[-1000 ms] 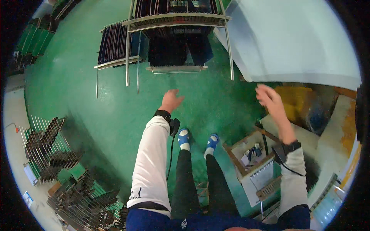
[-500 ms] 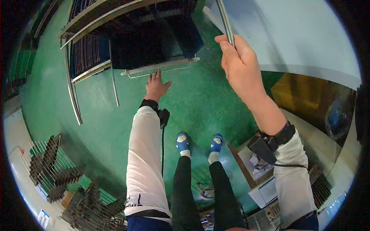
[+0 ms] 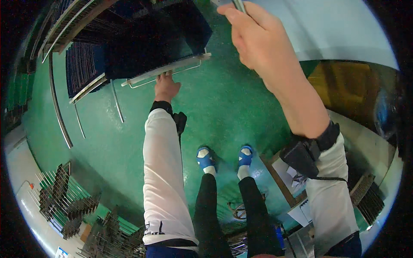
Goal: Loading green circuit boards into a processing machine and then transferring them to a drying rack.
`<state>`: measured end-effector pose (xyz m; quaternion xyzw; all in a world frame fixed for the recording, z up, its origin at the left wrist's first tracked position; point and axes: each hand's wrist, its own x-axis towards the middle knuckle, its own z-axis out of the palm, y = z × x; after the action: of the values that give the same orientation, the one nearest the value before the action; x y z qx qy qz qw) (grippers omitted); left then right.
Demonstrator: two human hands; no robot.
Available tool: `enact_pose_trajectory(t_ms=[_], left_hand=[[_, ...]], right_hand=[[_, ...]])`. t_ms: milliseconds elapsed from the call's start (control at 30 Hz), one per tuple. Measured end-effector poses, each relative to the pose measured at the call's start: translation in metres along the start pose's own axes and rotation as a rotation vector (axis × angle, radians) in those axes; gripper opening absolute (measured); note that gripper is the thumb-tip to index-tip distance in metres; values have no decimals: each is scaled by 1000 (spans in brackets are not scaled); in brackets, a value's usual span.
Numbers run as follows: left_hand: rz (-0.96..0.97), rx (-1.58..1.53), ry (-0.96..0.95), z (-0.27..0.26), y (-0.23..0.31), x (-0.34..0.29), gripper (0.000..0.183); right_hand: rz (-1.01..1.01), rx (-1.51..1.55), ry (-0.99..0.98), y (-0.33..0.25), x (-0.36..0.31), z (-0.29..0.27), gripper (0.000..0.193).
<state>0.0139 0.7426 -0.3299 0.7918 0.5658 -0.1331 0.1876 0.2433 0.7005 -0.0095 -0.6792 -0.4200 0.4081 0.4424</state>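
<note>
My left hand reaches forward and grips the front edge of a low metal shelf tray on a wheeled metal rack; the tray carries dark flat parts. My right hand is raised high at the top of the view, closed around a thin upright metal post of the rack. Both arms wear white sleeves with black wrist bands. My blue shoes stand on the green floor below.
A second rack shelf with dark stacked parts lies to the left, with curved rack legs. Piles of dark metal pieces lie on the floor at lower left. A cardboard box with items stands at my right, beside a pale wall.
I have leaned closer to the rack. My left hand went from open above the floor to gripping the tray edge; my right hand rose and closed on the rack post.
</note>
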Motion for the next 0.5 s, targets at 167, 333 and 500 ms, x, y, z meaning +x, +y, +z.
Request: enact_pose_trajectory(t_ms=[167,333,500], left_hand=[[-13,9,-57,-3,10,-4,57],[5,-27,-173,27,66,-54,48],[73,-23,-130,76,93,-118,57]], right_hand=[[-41,44,21,20,-14,-11,26],[143,145,-6,27,-79,-48,17],[187,92,-78,39,-140,-90,14]])
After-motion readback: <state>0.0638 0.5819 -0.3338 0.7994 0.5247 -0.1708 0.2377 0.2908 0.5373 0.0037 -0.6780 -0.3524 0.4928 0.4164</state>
